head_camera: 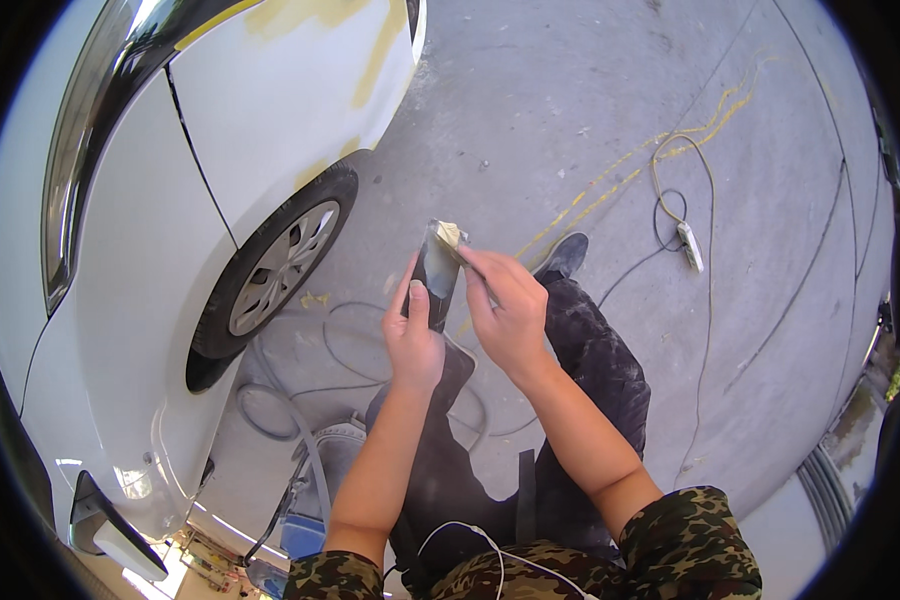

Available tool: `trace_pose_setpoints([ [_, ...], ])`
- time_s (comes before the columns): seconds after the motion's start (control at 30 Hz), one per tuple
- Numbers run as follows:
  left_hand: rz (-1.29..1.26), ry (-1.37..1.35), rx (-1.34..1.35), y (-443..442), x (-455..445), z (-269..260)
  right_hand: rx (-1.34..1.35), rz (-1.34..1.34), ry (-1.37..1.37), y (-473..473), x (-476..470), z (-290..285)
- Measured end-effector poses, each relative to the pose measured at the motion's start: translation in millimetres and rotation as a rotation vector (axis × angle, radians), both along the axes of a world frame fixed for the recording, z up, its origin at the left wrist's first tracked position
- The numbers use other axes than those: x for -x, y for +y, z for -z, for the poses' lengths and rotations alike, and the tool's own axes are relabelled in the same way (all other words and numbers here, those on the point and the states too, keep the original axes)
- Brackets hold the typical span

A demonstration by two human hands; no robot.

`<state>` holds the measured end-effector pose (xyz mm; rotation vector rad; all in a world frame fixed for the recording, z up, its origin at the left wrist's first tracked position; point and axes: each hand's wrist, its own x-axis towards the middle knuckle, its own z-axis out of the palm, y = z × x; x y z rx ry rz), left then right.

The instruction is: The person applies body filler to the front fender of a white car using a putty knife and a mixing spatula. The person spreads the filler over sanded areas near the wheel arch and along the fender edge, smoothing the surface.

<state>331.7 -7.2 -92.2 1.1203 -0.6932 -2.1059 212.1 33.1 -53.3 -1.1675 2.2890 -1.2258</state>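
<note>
My left hand [414, 341] grips a dark, narrow mixing board [440, 285] by its sides, thumb on the near part. A smeared grey-white film covers the board's upper face. Near its far end sits a lump of pale yellow body filler [447, 233]. In my right hand [511, 315] is a thin, flat spreader [451, 251], pinched by the fingers, its blade against the filler. The spreader's handle end is mostly hidden by my fingers. To the left stands a white car body panel [292, 97] with dried yellowish filler patches [379, 64].
A car wheel [289, 262] is left of my hands. A grey hose [300, 420] and cables lie on the concrete floor [495, 97], beside a canister-like machine [337, 446]. A power strip [690, 246] with its looped cord lies to the right. My shoe [566, 255] is just beyond my right hand.
</note>
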Motion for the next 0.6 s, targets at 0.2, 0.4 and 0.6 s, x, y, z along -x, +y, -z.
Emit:
trace_pose_setpoints([
  [0.2, 0.080, -0.179, 0.071, -15.2, -32.1, 10.2, -0.072, -0.025, -0.152, -15.0, -31.3, 8.5],
  [0.4, 0.016, -0.150, 0.069, -34.1, -49.8, 18.4, -0.035, 0.073, -0.144, -29.4, -65.0, 16.6],
  [0.6, 0.088, -0.259, 0.225, -44.9, -64.6, 12.9, -0.011, 0.133, -0.118, -49.9, -82.3, 19.0],
])
